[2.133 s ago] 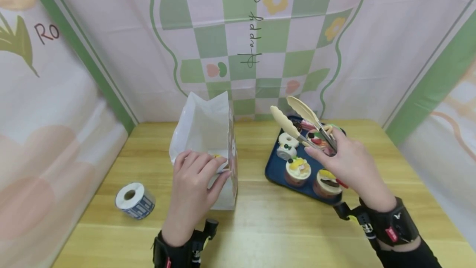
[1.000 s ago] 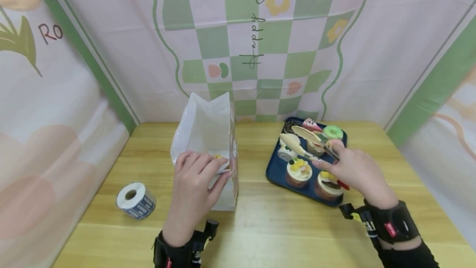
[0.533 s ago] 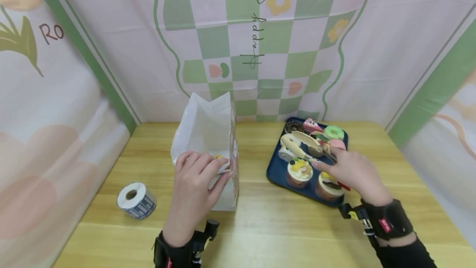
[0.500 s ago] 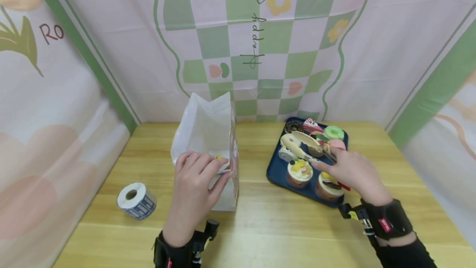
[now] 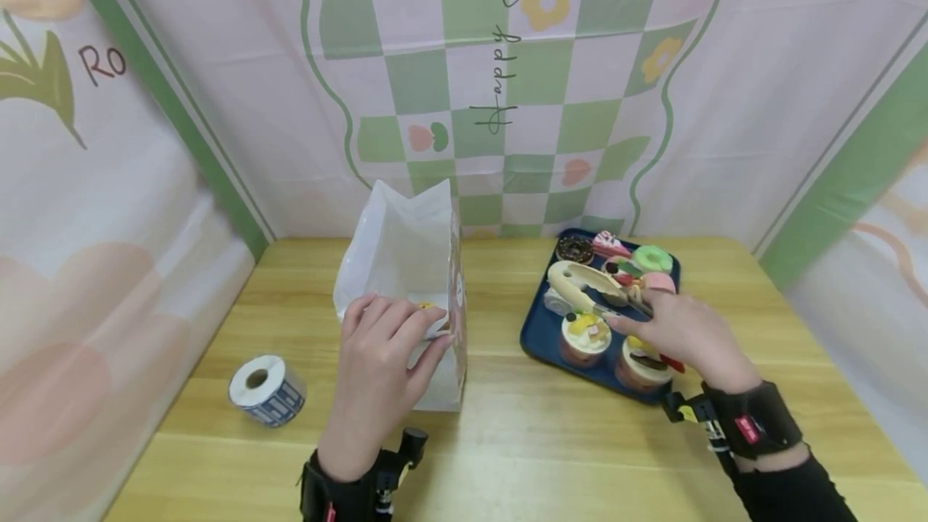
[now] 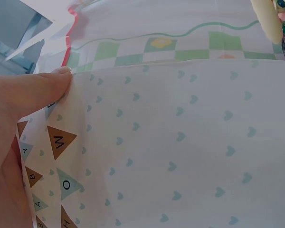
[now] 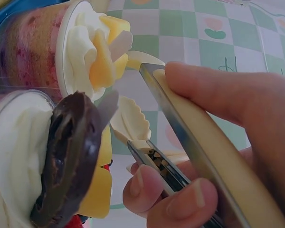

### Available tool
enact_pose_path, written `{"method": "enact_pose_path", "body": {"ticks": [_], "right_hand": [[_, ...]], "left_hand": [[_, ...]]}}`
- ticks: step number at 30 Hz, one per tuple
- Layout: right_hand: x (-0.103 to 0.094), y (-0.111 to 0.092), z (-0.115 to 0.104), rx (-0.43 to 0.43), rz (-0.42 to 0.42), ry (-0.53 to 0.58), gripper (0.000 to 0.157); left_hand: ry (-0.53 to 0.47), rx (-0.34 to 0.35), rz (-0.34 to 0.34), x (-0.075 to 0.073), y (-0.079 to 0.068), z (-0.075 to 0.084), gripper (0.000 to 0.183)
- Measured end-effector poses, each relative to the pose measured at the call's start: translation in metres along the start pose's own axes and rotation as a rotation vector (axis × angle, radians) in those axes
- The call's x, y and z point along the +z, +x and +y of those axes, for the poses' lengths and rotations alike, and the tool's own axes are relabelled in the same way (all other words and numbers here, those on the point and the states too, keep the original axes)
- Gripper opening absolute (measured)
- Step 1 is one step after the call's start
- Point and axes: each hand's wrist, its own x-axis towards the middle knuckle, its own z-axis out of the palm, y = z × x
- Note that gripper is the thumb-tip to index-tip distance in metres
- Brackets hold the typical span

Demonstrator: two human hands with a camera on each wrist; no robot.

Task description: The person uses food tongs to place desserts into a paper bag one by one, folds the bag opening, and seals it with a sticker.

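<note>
My left hand (image 5: 384,377) grips the near rim of a standing white paper bag (image 5: 406,244), whose mouth is open. In the left wrist view the thumb presses on the bag's side (image 6: 156,142), printed with hearts and lettered pennants. My right hand (image 5: 689,333) holds food tongs (image 5: 573,288) with cream scalloped tips, low over a dark blue tray (image 5: 539,341). The tips are close together by a white cake roll (image 5: 556,303); whether they hold something is unclear. Dessert cups, a fruit-topped one (image 5: 586,337) and one with a chocolate piece (image 5: 644,365), stand nearest on the tray.
A roll of labels (image 5: 267,391) stands on the wooden table (image 5: 536,449) at the left. Further back on the tray lie a chocolate doughnut (image 5: 575,248), a pink cake slice (image 5: 609,244) and a green doughnut (image 5: 652,258). A printed curtain (image 5: 406,14) hangs behind.
The right hand has lowered the tongs from above the tray down among the desserts, and the tips have drawn closer together. The left hand stays on the bag's rim.
</note>
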Motion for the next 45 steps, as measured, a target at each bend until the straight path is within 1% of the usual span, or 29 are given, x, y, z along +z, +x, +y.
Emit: {"method": "enact_pose_path", "body": {"ticks": [3,10,13,19,23,25,27,28,30,34,40,43,45], "right_hand": [[-0.001,0.002,0.001,0.001,-0.024,0.001,0.087],[-0.005,0.005,-0.002,0.014,-0.088,0.012,0.107],[-0.007,0.008,-0.002,0.025,-0.117,0.019,0.111],[-0.011,0.011,-0.005,-0.007,-0.146,0.001,0.111],[-0.013,0.012,-0.009,-0.026,-0.142,-0.016,0.11],[-0.015,0.012,-0.011,-0.018,-0.144,-0.012,0.107],[-0.016,0.013,-0.013,-0.007,-0.143,-0.006,0.1],[-0.017,0.014,-0.013,-0.004,-0.146,-0.005,0.099],[-0.018,0.015,-0.014,-0.003,-0.148,-0.009,0.1],[-0.02,0.015,-0.015,-0.027,-0.146,-0.04,0.107],[-0.022,0.015,-0.016,-0.05,-0.16,-0.066,0.103],[-0.022,0.015,-0.015,-0.065,-0.154,-0.085,0.104],[-0.022,0.015,-0.013,-0.07,-0.139,-0.084,0.1]], "left_hand": [[0.001,0.0,-0.004,0.0,0.0,0.0,0.024],[0.003,0.004,-0.006,0.0,0.001,0.0,0.023],[0.002,0.009,-0.003,0.0,0.001,0.0,0.023],[0.002,0.011,-0.002,0.0,0.0,0.0,0.023],[-0.001,0.008,-0.003,0.0,0.0,0.001,0.023],[-0.001,0.006,-0.003,0.0,0.0,0.001,0.023],[-0.003,0.003,-0.004,0.0,0.0,0.001,0.023],[-0.004,0.001,-0.006,0.0,0.0,0.001,0.023],[-0.004,-0.001,-0.009,0.0,0.0,0.001,0.023],[-0.003,-0.001,-0.012,0.0,0.0,0.001,0.023],[-0.006,0.001,-0.007,0.0,0.0,0.001,0.022],[-0.005,0.006,0.002,0.0,0.0,0.001,0.022],[-0.003,0.011,0.012,0.0,0.001,0.001,0.022]]}}
